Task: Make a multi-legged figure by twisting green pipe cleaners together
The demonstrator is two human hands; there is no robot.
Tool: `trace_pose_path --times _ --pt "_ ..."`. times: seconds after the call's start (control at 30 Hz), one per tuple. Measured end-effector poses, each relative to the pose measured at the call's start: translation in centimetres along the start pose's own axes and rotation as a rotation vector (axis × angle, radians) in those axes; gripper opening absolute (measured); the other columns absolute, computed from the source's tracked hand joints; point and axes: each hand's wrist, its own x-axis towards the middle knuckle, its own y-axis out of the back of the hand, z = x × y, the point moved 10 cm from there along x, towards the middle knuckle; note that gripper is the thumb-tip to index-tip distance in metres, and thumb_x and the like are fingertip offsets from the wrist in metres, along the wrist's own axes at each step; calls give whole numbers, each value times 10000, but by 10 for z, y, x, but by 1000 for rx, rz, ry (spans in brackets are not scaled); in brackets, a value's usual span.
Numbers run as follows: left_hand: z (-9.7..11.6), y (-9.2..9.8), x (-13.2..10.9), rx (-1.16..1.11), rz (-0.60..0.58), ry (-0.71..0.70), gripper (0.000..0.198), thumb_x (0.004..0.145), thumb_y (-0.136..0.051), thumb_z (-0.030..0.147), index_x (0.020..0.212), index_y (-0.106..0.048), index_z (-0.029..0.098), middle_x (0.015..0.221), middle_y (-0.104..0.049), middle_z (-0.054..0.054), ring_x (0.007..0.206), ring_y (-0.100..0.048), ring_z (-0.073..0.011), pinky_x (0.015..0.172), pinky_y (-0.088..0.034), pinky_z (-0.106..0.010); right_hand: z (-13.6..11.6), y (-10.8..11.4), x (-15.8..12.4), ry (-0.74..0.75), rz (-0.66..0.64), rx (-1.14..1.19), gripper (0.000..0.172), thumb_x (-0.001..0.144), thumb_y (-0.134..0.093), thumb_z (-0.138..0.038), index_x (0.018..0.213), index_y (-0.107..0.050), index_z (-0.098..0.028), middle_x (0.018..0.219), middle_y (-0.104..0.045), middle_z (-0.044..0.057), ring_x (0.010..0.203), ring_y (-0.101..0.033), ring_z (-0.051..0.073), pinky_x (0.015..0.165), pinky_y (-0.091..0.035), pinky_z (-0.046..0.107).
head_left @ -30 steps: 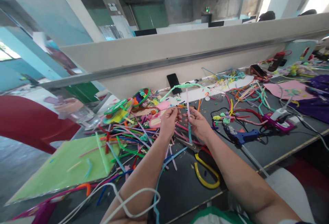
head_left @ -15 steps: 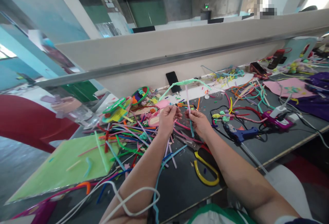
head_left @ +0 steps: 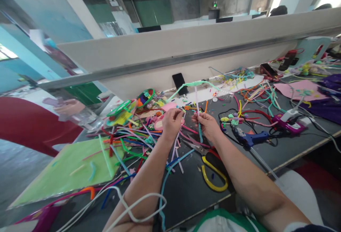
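Observation:
My right hand (head_left: 207,126) is closed on a lavender pipe cleaner (head_left: 197,100) that stands upright from its fingers. A mint-green pipe cleaner (head_left: 197,82) arches across its top, and a teal end (head_left: 200,134) hangs below the grip. My left hand (head_left: 172,122) is in a pinch just to the left, apart from the stem; whatever its fingertips hold is too small to name. Under my left wrist lies a heap of coloured pipe cleaners (head_left: 133,132). Scissors with yellow-edged handles (head_left: 203,177) lie beneath my right forearm.
A blue glue gun (head_left: 254,138) and a magenta power strip (head_left: 289,124) with cables lie on the right. At left are a green sheet (head_left: 66,168) and a clear bottle (head_left: 77,113). A phone (head_left: 179,83) leans on the partition (head_left: 170,56). A white cable (head_left: 130,209) crosses my left forearm.
My left hand has turned slightly and shifted a little left, away from the stem. My right hand still grips the pipe cleaner in nearly the same place.

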Motion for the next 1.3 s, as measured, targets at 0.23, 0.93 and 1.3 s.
trace_pose_path --times 0.23,0.93,1.3 --pt "35 -5 -13 263 -55 -434 266 833 -568 164 1062 -683 233 1058 -505 -69 840 -563 -131 750 -492 -262 0 -3 -1 0 -12 5 202 663 -755 -268 816 -670 -168 826 -725 44 712 -667 132 538 -494 190" --pt "38 -15 -15 278 -175 -568 267 843 -488 67 1049 -607 187 1082 -605 -76 1041 -587 -163 899 -504 -299 6 -6 -3 -44 -32 -7 131 699 -711 -221 808 -673 -159 814 -722 44 708 -669 133 542 -492 190" --pt "38 -19 -15 331 -226 -563 215 883 -472 124 1037 -611 181 1081 -614 -80 1030 -595 -162 898 -502 -289 9 -1 -3 -79 -3 -15 149 697 -721 -236 814 -669 -161 829 -734 58 709 -685 151 553 -506 212"
